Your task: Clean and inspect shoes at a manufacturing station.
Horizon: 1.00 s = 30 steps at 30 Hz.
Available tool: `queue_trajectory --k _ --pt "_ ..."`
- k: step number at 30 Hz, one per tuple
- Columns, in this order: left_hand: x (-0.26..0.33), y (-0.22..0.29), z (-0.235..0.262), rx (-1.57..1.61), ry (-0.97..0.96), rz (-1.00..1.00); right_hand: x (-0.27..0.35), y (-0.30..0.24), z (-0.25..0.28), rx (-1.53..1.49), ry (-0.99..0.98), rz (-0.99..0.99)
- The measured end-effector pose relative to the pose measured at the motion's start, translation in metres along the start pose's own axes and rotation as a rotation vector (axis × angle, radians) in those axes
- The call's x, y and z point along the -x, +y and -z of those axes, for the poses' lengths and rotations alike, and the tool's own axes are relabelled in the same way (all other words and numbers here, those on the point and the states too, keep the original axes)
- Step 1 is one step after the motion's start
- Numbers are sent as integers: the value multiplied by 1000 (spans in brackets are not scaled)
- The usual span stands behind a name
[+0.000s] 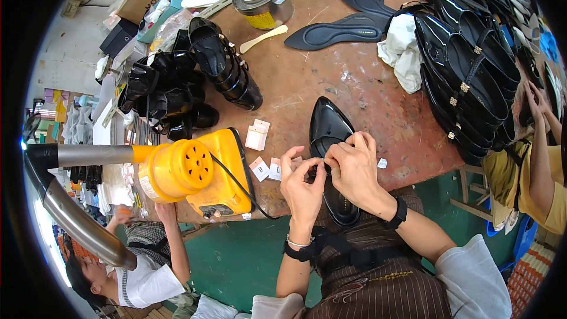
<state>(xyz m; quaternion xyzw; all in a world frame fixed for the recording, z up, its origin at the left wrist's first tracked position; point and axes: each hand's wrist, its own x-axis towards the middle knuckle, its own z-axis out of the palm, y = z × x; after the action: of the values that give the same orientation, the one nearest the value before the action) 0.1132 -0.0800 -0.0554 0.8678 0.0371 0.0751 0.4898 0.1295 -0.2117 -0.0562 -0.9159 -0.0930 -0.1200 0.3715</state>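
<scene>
A glossy black pointed-toe shoe [329,119] lies at the table's front edge, its toe pointing away from me and its heel end toward my apron. Over its opening, my left hand [302,184] and my right hand [355,170] meet with thumbs and fingertips pinched together. Whatever is between them is too small to make out; it may be the shoe's strap. The fingers cover the middle of the shoe. Left of my left hand lie small white tags [260,169] and a stack of white cards [257,134].
A yellow machine [221,171] with a metal pipe stands at the left. Black strapped shoes [221,65] and more shoes [463,77] flank the table [295,91]. Insoles [339,31], a white cloth [403,53] and a metal can [263,6] lie farther back. Other people sit at both sides.
</scene>
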Motion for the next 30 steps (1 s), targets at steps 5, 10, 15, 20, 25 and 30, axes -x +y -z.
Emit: queue_trajectory --k 5,10,15,20,25,30 --pt "3 19 -3 -414 29 3 -1 4 3 -12 -16 10" --pt "2 -2 -14 65 103 191 -1 3 6 56 -38 66" --pt "0 11 -11 -161 129 -132 -9 0 24 161 -176 135" --pt "-21 12 3 -329 -109 -469 -22 7 46 35 -329 154" --pt "-12 5 0 145 39 -42 -25 13 54 -102 -314 119" --pt "-9 2 -3 503 12 159 -41 42 69 -915 -662 -343"
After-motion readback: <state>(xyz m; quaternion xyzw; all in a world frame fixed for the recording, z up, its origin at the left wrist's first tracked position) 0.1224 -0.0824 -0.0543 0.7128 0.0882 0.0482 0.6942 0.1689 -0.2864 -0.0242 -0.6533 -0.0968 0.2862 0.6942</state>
